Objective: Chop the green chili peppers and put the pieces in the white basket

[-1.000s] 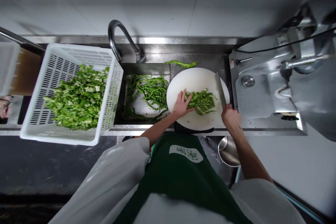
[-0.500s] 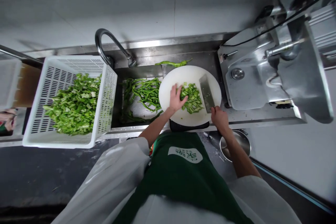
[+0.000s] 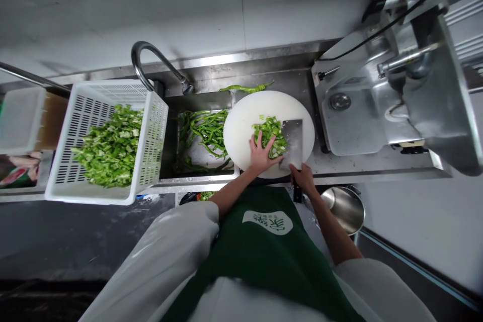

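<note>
A heap of chopped green peppers (image 3: 270,131) lies on the round white cutting board (image 3: 241,105). My left hand (image 3: 261,156) rests at the near left side of the heap, fingers spread over its edge. In my right hand (image 3: 303,178) is the handle of a cleaver (image 3: 293,142). The broad blade lies nearly flat on the board, against the right side of the pieces. Long whole green peppers (image 3: 209,131) fill part of the sink to the left of the board. One more whole pepper (image 3: 247,89) lies behind the board.
A white perforated basket (image 3: 90,198) at left holds many cut pepper pieces. The curved faucet (image 3: 158,60) arches over the sink (image 3: 199,99). On the right stands a metal slicing machine (image 3: 350,115). A steel pot (image 3: 347,209) sits below the counter edge.
The cleaver has turned from slanted and tipped to flatter, its blade now against the heap. My left hand has shifted nearer and right, and the pieces are bunched closer together.
</note>
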`<state>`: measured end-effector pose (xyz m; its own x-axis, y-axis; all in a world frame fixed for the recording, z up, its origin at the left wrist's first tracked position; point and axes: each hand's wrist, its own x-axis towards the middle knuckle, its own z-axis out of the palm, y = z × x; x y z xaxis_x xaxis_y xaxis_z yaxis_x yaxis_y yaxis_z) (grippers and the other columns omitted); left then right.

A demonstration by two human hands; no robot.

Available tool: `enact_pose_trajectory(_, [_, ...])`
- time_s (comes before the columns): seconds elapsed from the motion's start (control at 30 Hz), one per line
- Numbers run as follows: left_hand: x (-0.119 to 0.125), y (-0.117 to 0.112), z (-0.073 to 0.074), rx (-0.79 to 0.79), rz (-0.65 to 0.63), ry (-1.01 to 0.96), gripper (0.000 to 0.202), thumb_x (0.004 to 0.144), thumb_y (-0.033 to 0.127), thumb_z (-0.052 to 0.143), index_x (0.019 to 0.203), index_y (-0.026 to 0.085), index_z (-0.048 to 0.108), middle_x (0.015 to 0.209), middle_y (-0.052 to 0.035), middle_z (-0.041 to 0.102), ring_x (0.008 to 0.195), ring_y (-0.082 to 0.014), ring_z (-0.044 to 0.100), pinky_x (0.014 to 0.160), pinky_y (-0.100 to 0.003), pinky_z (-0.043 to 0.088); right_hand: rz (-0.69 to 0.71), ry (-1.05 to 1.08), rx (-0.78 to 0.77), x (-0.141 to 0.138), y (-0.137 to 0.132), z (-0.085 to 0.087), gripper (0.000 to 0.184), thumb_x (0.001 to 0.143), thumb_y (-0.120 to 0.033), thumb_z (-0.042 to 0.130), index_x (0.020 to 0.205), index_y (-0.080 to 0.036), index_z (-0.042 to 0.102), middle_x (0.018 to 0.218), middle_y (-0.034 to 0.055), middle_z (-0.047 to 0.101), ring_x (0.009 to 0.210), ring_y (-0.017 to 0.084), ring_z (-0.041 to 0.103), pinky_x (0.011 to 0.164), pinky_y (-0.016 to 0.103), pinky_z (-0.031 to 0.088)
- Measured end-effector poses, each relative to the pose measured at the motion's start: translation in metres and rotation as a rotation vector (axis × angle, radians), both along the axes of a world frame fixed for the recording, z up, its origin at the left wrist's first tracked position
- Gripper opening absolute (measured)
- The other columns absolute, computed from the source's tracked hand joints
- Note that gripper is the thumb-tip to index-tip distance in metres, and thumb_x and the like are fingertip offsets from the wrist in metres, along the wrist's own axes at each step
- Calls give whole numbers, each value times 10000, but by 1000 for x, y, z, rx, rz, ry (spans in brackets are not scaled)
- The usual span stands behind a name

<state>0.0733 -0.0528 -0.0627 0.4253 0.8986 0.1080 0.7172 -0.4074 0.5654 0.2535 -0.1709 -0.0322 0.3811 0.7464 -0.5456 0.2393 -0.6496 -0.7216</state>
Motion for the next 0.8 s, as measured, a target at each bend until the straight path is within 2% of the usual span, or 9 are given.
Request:
enact_pose_trajectory(0.07, [21, -5, 0, 11, 66, -40, 816, 841, 693, 741, 1529, 288, 575, 1750, -122, 181, 1571, -531, 106, 1229, -746, 178, 2, 14, 55, -22, 11, -1, 390, 871, -563, 631, 672, -259, 488, 460, -8, 575, 411, 170, 559, 464, 276, 460])
enact_pose_trajectory(0.17, [42, -3, 0, 30, 65, -89, 683, 898, 607, 714, 1487, 273, 623, 1704, -126, 293, 1554, -471, 210, 1247, -668, 250, -21, 4, 132, -40, 17, -5, 423, 866, -615, 615, 653, -275, 479, 437, -9, 550, 399, 173, 534, 455, 292, 458])
enact_pose_trajectory(0.3, [49, 3, -2, 68, -20, -104, 537, 960, 501, 670, 1433, 245, 675, 1619, -134, 427, 1517, -411, 305, 1265, -608, 288, -64, 38, 185, -44, 14, -8, 451, 808, -675, 657, 682, -287, 465, 438, -18, 540, 368, 175, 503, 409, 307, 422])
enact_pose_trajectory(0.47, [51, 3, 4, 91, -166, -87, 456, 1028, 413, 576, 1428, 217, 675, 1601, -146, 462, 1582, -385, 228, 1273, -603, 307, -128, 75, 170, -50, 5, 0, 508, 762, -727, 680, 679, -293, 429, 404, -18, 520, 362, 155, 470, 391, 294, 390])
enact_pose_trajectory(0.63, [53, 0, 21, 121, -311, -55, 431, 1038, 379, 563, 1420, 215, 677, 1610, -145, 463, 1619, -369, 182, 1302, -594, 279, -221, 101, 213, -66, -7, 8, 490, 779, -693, 678, 700, -289, 413, 408, -38, 514, 349, 139, 469, 384, 274, 384])
enact_pose_trajectory(0.73, [44, 4, 40, 181, -322, -54, 422, 1047, 392, 547, 1425, 252, 673, 1608, -117, 472, 1631, -349, 166, 1312, -588, 275, -233, 109, 250, -78, -6, 14, 459, 795, -653, 685, 703, -286, 425, 417, -43, 518, 348, 141, 478, 384, 276, 396])
enact_pose_trajectory(0.8, [29, 12, 57, 241, -290, -63, 427, 1057, 394, 527, 1443, 268, 655, 1613, -103, 471, 1637, -336, 153, 1311, -588, 284, -205, 110, 292, -90, 3, 21, 442, 807, -629, 692, 700, -282, 441, 421, -45, 519, 349, 141, 483, 383, 274, 401])
